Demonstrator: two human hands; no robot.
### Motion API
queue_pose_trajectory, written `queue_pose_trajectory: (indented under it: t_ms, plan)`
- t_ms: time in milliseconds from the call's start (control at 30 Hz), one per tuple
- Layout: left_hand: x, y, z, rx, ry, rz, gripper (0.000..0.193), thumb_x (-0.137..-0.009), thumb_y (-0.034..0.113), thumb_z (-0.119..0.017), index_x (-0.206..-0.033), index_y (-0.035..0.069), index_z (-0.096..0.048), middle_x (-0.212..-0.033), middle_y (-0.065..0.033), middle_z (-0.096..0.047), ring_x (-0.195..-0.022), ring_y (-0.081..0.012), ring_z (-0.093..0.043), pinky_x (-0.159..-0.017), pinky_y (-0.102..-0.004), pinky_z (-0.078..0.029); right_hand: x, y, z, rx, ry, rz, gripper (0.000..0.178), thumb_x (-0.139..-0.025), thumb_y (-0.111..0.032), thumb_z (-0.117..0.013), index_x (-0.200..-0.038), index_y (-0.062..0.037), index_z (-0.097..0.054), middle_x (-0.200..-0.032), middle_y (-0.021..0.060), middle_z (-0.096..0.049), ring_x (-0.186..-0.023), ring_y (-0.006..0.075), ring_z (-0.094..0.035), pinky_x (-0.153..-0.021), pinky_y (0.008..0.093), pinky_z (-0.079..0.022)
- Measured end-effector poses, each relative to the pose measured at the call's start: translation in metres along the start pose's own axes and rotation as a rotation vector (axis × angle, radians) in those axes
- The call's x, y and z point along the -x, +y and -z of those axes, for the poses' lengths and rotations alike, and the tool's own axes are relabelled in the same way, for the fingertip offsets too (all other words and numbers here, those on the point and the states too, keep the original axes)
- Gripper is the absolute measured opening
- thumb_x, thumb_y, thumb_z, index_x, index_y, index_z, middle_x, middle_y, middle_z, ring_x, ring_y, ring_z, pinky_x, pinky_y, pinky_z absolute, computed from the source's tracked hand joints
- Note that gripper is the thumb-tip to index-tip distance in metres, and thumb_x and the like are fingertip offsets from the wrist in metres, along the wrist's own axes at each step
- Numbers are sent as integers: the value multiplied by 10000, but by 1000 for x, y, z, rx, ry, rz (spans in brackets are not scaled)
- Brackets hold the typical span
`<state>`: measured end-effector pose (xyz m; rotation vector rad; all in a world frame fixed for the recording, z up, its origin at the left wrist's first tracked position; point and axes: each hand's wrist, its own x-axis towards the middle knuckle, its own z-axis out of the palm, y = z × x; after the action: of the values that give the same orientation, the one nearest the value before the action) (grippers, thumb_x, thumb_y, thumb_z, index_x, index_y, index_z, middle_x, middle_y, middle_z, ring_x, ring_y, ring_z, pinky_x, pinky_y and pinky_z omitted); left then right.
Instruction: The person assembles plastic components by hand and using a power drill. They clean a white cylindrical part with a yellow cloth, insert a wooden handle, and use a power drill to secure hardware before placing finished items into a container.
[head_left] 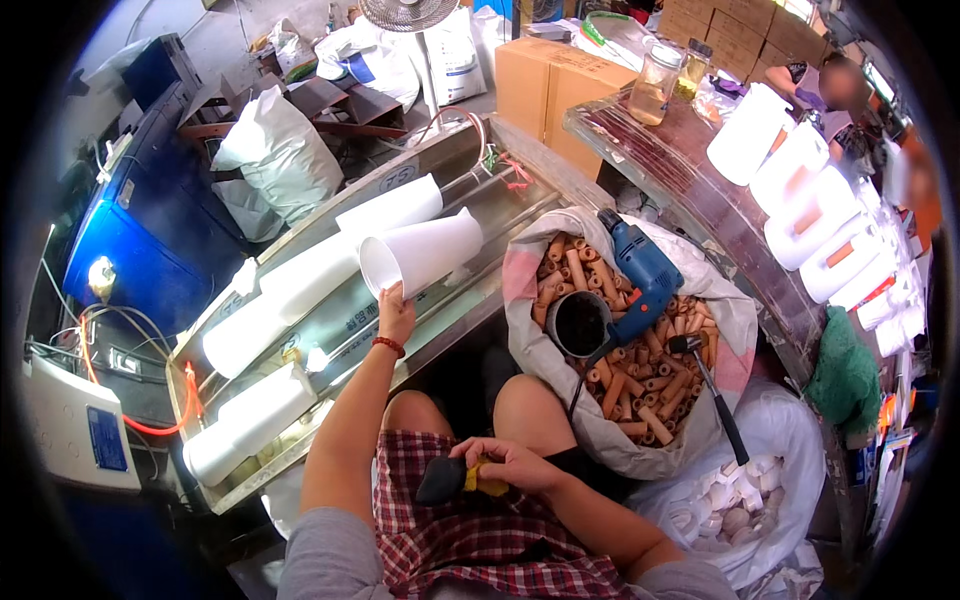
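A long, weathered, grey-framed trough is holding long white cylindrical pieces lying lengthwise. Beside it, an off-white woven sack with pink patches is brimming with short reddish-brown tubes; on these a blue-and-black power drill is lying, beside a round, light-rimmed cup that is holding something dark. A black-handled hammer is resting across the sack's near side. Below, a translucent plastic bag is containing small white rounded pieces. On the dark reddish table, a clear glass jar is holding pale amber liquid.

The person's left hand is gripping a smooth white open-ended cylinder by its lower rim, above the trough. Its wide opening is facing the lower left; its long axis is running toward the upper right, roughly along the trough. The right hand is curling around a rounded black-and-yellow object above the lap.
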<state>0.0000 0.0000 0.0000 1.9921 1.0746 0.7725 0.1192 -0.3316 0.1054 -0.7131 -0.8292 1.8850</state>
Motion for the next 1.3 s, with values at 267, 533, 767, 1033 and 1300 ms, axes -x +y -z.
queue_pose_trajectory:
  t_ms: [267, 533, 767, 1033, 1300]
  plan:
    - [-3, -25, 5, -599, -202, -181, 436, -719, 31, -537, -1126, 165, -620, -1193, -58, -584, -1303, -297, -362, -1111, -517, -155, -10, -4, 7, 16, -22, 4, 161, -800, 6, -539, -947, -58, -534, -1242, 78, -481, -1084, 157, -478, -935, 298, -372]
    - [17, -18, 33, 382, -105, 300, 753, -756, 127, -638, -1398, 1, -264, -1333, -209, -454, -1148, -290, -514, -1018, -386, -348, -15, -2, 6, 72, -6, 12, 143, -796, 8, -531, -924, -56, -531, -1228, 83, -492, -1082, 159, -479, -923, 302, -382]
    - [9, 27, 22, 372, 165, 321, 693, -827, 119, -544, -1421, -22, -218, -1290, -189, -495, -969, -222, -594, -863, -332, -447, -13, -1, 9, 17, -11, 22, 114, -812, -41, -538, -924, -59, -533, -1242, 93, -496, -1085, 165, -479, -923, 305, -382]
    - [-83, 46, -16, -56, -66, 19, 653, -819, 109, -572, -1375, -86, -291, -1425, -227, -340, -1332, -308, -319, -1100, -354, -255, -24, -13, 30, -52, -32, 134, 93, -811, -90, -571, -895, -72, -537, -1214, 85, -505, -1093, 158, -480, -910, 266, -365]
    - [102, 179, 34, 495, -148, -1, 637, -966, 443, -370, -1452, 70, -195, -1449, -144, -327, -1256, -267, -405, -1016, -414, -307, -19, 11, 7, -332, 410, 264, 170, -901, -129, -511, -1059, -74, -540, -1143, 34, -534, -998, 83, -510, -849, 214, -406]
